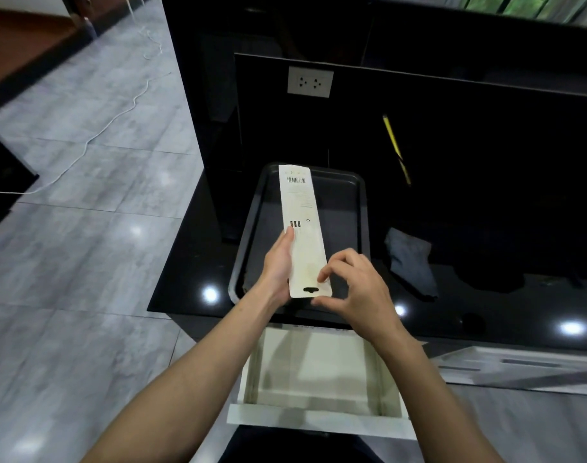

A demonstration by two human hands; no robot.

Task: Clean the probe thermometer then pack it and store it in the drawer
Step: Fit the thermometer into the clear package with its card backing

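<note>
A long white thermometer package (300,208) with a barcode at its far end is held above a dark baking tray (349,208). My left hand (278,265) grips its left edge from below, thumb on the printed face. My right hand (355,289) pinches its near end by the hang slot, fingers on top and thumb beneath. The probe thermometer itself is hidden; I cannot tell whether it is inside. Below my forearms a white drawer (319,379) stands pulled open, its inside bare.
A grey cloth (410,259) lies crumpled on the black glossy counter (185,262) right of the tray. A yellow pencil-like stick (394,145) lies farther back. A wall socket (310,82) sits on the black back panel. A white cable (95,135) trails across the grey tiled floor at left.
</note>
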